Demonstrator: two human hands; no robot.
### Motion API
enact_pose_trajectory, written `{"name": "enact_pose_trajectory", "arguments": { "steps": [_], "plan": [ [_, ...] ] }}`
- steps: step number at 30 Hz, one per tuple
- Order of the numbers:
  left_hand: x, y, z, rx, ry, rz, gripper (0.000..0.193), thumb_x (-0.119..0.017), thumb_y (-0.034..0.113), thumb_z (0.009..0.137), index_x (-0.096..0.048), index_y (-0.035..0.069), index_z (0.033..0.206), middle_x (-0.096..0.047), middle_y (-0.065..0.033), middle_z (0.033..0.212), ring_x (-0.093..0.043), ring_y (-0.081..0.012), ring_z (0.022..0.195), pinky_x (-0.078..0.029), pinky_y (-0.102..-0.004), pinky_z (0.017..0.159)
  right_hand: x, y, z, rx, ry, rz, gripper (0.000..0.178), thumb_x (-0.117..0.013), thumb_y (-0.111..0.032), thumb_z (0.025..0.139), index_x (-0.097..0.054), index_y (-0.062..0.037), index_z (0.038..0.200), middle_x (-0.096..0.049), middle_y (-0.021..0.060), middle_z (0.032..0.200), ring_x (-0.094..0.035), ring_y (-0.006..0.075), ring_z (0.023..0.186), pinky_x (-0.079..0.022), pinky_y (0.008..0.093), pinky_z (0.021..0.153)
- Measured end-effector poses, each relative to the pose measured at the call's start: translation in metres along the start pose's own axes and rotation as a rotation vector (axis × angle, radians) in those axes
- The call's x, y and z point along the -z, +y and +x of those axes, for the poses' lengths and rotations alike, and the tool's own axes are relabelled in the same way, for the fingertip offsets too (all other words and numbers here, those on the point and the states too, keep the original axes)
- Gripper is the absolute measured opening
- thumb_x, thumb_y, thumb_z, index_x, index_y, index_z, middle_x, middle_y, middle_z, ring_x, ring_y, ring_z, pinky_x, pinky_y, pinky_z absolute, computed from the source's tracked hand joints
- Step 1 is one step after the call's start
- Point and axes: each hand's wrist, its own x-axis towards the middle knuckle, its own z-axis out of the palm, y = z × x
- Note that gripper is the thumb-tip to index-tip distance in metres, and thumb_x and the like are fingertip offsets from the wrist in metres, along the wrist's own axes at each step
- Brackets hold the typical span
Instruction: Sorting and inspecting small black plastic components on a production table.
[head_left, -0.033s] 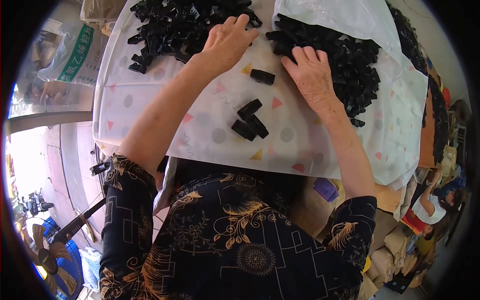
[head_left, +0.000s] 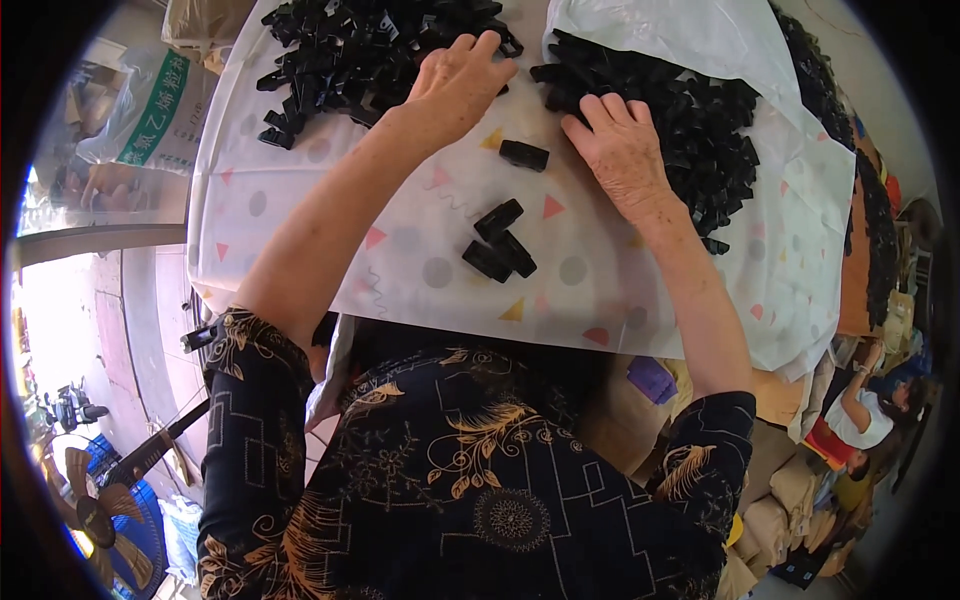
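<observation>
My left hand [head_left: 460, 88] is at the near right edge of a heap of black plastic parts [head_left: 345, 55]. Its fingers are curled, and their tips and anything in them are hidden from above. Bent over the left edge of a second heap of black plastic parts [head_left: 705, 140], my right hand [head_left: 622, 150] rests with its thumb apart from the fingers. No held part shows in it. Between my forearms a single black part [head_left: 524, 155] lies on the patterned white sheet [head_left: 400, 290]. Three more black parts [head_left: 498, 240] lie clustered closer to me.
Part of the white sheet [head_left: 660, 35] is folded behind the right heap. Left of the table are a printed plastic sack [head_left: 160, 115] and a fan [head_left: 100, 520]. A person [head_left: 865, 410] is at the far right, near brown bags [head_left: 775, 515]. A purple item [head_left: 652, 380] lies below the table edge.
</observation>
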Motion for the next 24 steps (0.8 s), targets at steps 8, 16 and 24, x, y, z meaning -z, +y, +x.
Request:
{"name": "enact_pose_trajectory", "arguments": {
  "steps": [8, 16, 24],
  "plan": [
    [-0.005, 0.035, -0.021, 0.083, -0.042, -0.418, 0.036, -0.067, 0.011, 0.083, -0.056, 0.012, 0.117, -0.059, -0.0099, 0.110, -0.059, -0.0317, 0.107, -0.051, -0.0435, 0.084, 0.003, -0.025, -0.009, -0.583, 0.193, 1.036, 0.030, -0.068, 0.004, 0.083, -0.060, -0.0054, 0.111, -0.059, 0.0017, 0.097, -0.060, 0.0120, 0.082, -0.051, 0.0262, 0.072],
    [-0.011, 0.026, -0.035, 0.208, -0.043, -0.516, 0.036, -0.068, 0.017, 0.083, -0.057, 0.012, 0.117, -0.057, -0.0091, 0.115, -0.060, -0.0316, 0.108, -0.050, -0.0440, 0.089, 0.003, -0.036, -0.020, -0.434, 0.126, 0.649, 0.024, -0.069, 0.000, 0.082, -0.059, -0.0051, 0.103, -0.063, 0.0062, 0.092, -0.064, 0.0231, 0.082, -0.052, 0.0320, 0.075],
    [-0.017, 0.028, -0.036, 0.188, 0.027, -0.586, 0.036, -0.070, 0.020, 0.083, -0.060, 0.011, 0.116, -0.058, -0.0075, 0.111, -0.061, -0.0297, 0.105, -0.049, -0.0416, 0.089, 0.018, -0.021, -0.030, -0.396, -0.100, 0.689, 0.030, -0.062, 0.004, 0.081, -0.060, -0.0037, 0.110, -0.062, 0.0109, 0.104, -0.061, 0.0304, 0.095, -0.052, 0.0379, 0.082]
  ]
}}
